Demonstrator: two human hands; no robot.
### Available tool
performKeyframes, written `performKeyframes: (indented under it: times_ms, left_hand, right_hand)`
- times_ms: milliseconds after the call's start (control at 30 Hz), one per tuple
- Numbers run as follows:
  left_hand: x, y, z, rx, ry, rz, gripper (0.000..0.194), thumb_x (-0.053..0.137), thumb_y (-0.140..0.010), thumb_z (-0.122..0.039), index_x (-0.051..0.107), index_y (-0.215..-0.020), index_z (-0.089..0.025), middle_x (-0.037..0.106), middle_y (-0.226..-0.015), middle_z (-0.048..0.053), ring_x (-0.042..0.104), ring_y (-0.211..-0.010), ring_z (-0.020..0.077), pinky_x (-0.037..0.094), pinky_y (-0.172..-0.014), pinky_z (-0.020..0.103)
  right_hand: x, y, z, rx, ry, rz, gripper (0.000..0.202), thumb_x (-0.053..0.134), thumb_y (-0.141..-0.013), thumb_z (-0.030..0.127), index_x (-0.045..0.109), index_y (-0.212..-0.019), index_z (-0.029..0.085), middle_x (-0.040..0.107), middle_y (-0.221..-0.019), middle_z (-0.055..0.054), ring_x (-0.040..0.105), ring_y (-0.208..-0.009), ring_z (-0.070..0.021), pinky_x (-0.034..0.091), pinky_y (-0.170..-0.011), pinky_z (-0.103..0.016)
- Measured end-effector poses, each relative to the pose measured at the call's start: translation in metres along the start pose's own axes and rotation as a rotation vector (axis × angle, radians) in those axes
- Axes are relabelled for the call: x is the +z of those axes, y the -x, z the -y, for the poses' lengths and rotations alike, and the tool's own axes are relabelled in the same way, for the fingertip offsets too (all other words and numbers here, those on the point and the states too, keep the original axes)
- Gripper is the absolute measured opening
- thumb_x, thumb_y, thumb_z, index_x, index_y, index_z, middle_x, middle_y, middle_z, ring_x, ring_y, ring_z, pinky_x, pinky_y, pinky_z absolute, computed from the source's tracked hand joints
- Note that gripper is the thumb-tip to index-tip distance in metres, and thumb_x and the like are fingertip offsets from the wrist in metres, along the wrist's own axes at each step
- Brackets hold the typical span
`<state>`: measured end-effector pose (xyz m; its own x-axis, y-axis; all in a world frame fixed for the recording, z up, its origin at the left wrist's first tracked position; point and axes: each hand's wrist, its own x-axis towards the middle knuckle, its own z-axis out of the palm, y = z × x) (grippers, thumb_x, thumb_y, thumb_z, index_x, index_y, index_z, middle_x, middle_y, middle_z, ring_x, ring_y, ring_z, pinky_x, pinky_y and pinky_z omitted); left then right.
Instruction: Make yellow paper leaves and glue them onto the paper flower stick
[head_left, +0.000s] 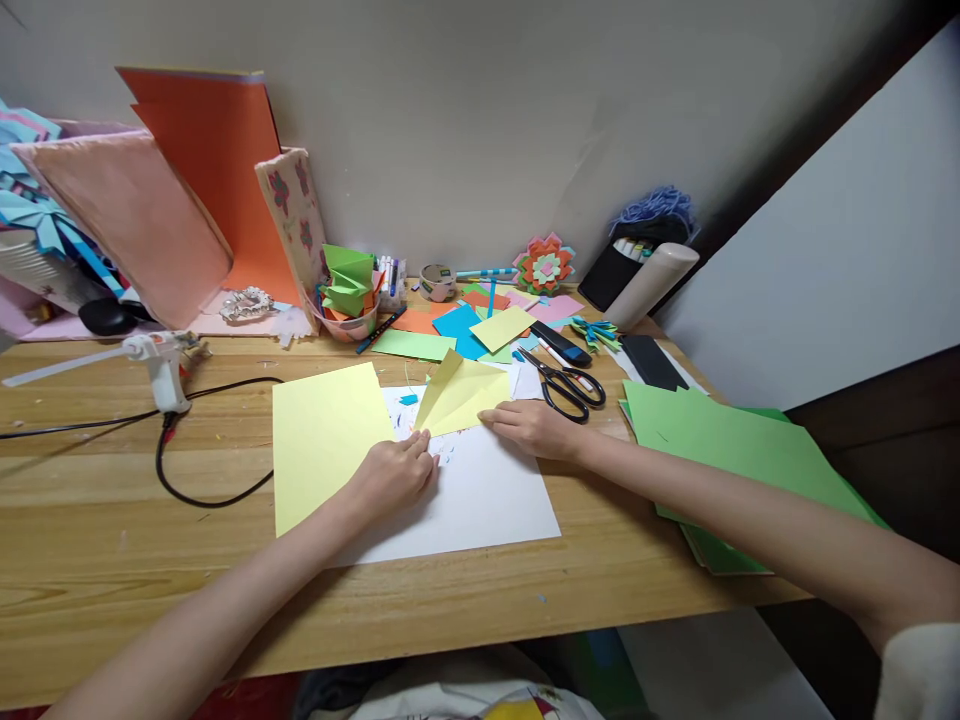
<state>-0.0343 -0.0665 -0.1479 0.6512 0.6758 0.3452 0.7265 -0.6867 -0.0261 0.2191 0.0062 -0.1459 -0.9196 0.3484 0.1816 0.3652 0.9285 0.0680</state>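
Note:
A creased piece of light yellow paper point(469, 390) lies over a white sheet, one flap on its left side standing up. My left hand point(397, 470) has its curled fingers on the near left corner of this piece. At its near right edge my right hand point(529, 428) holds the paper between thumb and fingers. The fingertips of both hands are partly hidden. Beneath, the white sheet point(480, 510) carries small coloured marks. A larger yellow sheet point(330, 440) lies flat to the left, partly under my left forearm. Black-handled scissors point(566, 385) rest just beyond my right hand.
A white glue gun point(161, 365) with a black cord stands at the left. Green sheets point(735, 450) are stacked under my right forearm. Coloured paper scraps point(461, 330), a paper flower point(545, 265), a phone point(652, 362) and a pink holder point(135, 215) sit toward the wall.

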Motion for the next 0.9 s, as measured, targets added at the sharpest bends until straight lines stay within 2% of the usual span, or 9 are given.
performKeyframes:
  times_ms: [267, 367, 467, 533, 567, 633, 700, 800, 900]
  left_hand:
    - [0.003, 0.0, 0.0, 0.009, -0.029, -0.047, 0.03, 0.036, -0.086, -0.018, 0.064, -0.079, -0.01, 0.067, -0.094, 0.014, 0.067, -0.077, 0.0205, 0.052, -0.052, 0.027]
    - [0.002, 0.001, 0.0, -0.004, -0.016, -0.049, 0.031, 0.036, -0.086, -0.018, 0.062, -0.071, -0.012, 0.068, -0.094, 0.013, 0.067, -0.073, 0.0199, 0.048, -0.049, 0.026]
    - [-0.006, -0.004, -0.001, -0.128, -0.008, 0.043, 0.038, 0.033, -0.087, -0.022, 0.059, -0.06, -0.014, 0.069, -0.072, 0.009, 0.064, -0.058, 0.0187, 0.043, -0.045, 0.026]
    - [-0.014, -0.015, -0.003, -0.274, -0.035, 0.108, 0.041, 0.031, -0.089, -0.026, 0.057, -0.058, -0.016, 0.064, -0.057, 0.007, 0.061, -0.052, 0.0197, 0.04, -0.045, 0.027]
    - [-0.017, -0.023, -0.005, -0.345, -0.047, 0.121, 0.041, 0.031, -0.089, -0.03, 0.057, -0.061, -0.016, 0.062, -0.056, 0.007, 0.061, -0.053, 0.0207, 0.039, -0.047, 0.028]
    - [-0.019, -0.045, -0.007, -0.43, -0.032, 0.107, 0.034, 0.036, -0.087, -0.038, 0.058, -0.074, -0.016, 0.065, -0.066, 0.008, 0.063, -0.063, 0.0228, 0.04, -0.052, 0.029]
    - [-0.014, -0.069, -0.007, -0.43, 0.062, 0.097, 0.034, 0.048, -0.081, -0.045, 0.056, -0.092, -0.015, 0.066, -0.084, 0.01, 0.062, -0.079, 0.0249, 0.043, -0.061, 0.031]
    - [0.004, -0.099, -0.005, -0.465, 0.26, 0.214, 0.06, 0.067, -0.062, -0.05, 0.051, -0.104, -0.011, 0.061, -0.101, 0.016, 0.057, -0.094, 0.0293, 0.043, -0.07, 0.032]
    - [0.02, -0.11, -0.003, -0.5, 0.396, 0.262, 0.074, 0.077, -0.048, -0.043, 0.048, -0.109, -0.012, 0.059, -0.107, 0.015, 0.055, -0.097, 0.0295, 0.044, -0.07, 0.032]
  right_hand:
    - [0.009, 0.028, -0.005, 0.17, -0.034, -0.157, 0.032, 0.031, -0.088, 0.008, 0.061, -0.095, 0.013, 0.065, -0.1, -0.011, 0.058, -0.091, -0.019, 0.05, -0.074, -0.034]
    - [0.006, 0.035, -0.005, 0.245, -0.056, -0.206, 0.03, 0.034, -0.085, 0.005, 0.062, -0.087, 0.014, 0.066, -0.098, -0.011, 0.057, -0.091, -0.0198, 0.049, -0.074, -0.034]
    - [-0.002, 0.036, -0.003, 0.406, -0.118, -0.307, 0.027, 0.038, -0.081, 0.005, 0.061, -0.072, 0.016, 0.066, -0.09, -0.009, 0.057, -0.089, -0.0202, 0.048, -0.075, -0.034]
    - [-0.006, 0.032, -0.002, 0.576, -0.176, -0.406, 0.025, 0.039, -0.079, 0.005, 0.06, -0.074, 0.017, 0.066, -0.086, -0.008, 0.057, -0.087, -0.0199, 0.046, -0.078, -0.035]
    - [-0.007, 0.028, -0.002, 0.655, -0.209, -0.44, 0.024, 0.04, -0.078, 0.005, 0.061, -0.077, 0.017, 0.065, -0.086, -0.007, 0.057, -0.087, -0.0198, 0.045, -0.078, -0.035]
    - [-0.007, 0.019, -0.002, 0.747, -0.29, -0.46, 0.024, 0.041, -0.076, 0.005, 0.061, -0.08, 0.018, 0.065, -0.086, -0.005, 0.056, -0.087, -0.0198, 0.044, -0.079, -0.035]
    - [-0.004, 0.009, -0.003, 0.755, -0.361, -0.477, 0.024, 0.041, -0.074, 0.004, 0.061, -0.076, 0.019, 0.065, -0.086, -0.005, 0.055, -0.089, -0.0201, 0.043, -0.08, -0.036]
    - [0.0, -0.001, -0.005, 0.717, -0.397, -0.567, 0.027, 0.041, -0.071, 0.002, 0.06, -0.072, 0.02, 0.065, -0.09, -0.004, 0.052, -0.097, -0.0209, 0.041, -0.087, -0.039]
    - [-0.002, 0.0, -0.008, 0.665, -0.398, -0.574, 0.034, 0.038, -0.067, -0.003, 0.061, -0.077, 0.02, 0.064, -0.095, -0.004, 0.049, -0.103, -0.0206, 0.038, -0.093, -0.041]
